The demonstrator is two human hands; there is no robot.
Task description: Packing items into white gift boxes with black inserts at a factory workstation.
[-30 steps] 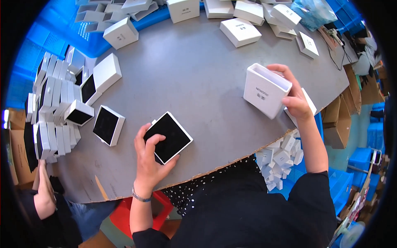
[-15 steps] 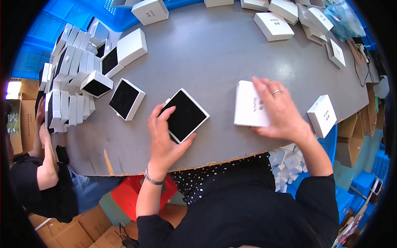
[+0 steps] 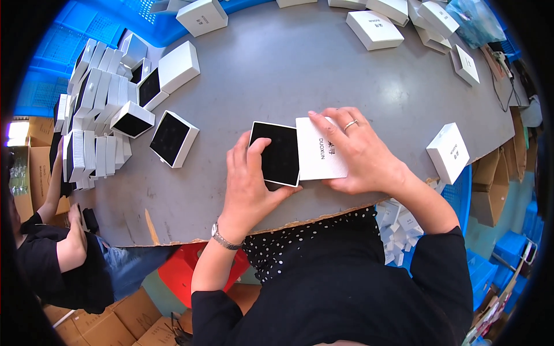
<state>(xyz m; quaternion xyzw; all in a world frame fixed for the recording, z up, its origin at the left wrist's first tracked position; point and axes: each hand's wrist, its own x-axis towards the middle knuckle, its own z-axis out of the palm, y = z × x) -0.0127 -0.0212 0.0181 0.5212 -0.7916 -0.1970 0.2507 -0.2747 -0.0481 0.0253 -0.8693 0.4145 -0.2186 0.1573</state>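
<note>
In my left hand (image 3: 245, 179) is a shallow white box tray (image 3: 280, 157) with a black padded inside, my fingers and thumb gripping its left and near edges. My right hand (image 3: 360, 150) is wrapped round a white box sleeve (image 3: 316, 155) with dark print on top. The tray's right edge meets the sleeve's left end; how far it reaches inside, if at all, I cannot tell. Left of them lies another open box (image 3: 174, 138) with a black inside. To the right rests a closed-looking white box (image 3: 448, 153).
Stacked white trays (image 3: 95, 115) crowd the table's left side. Several white sleeves (image 3: 375, 30) lie along the far edge, beside a blue plastic bag (image 3: 474, 22). Below the front edge, a blue bin (image 3: 459, 193) holds small white pieces. A co-worker (image 3: 69, 254) sits at the left.
My right hand has brought the sleeve leftward against the tray. My left hand has moved slightly right and turned the tray straighter, its right edge now facing the sleeve.
</note>
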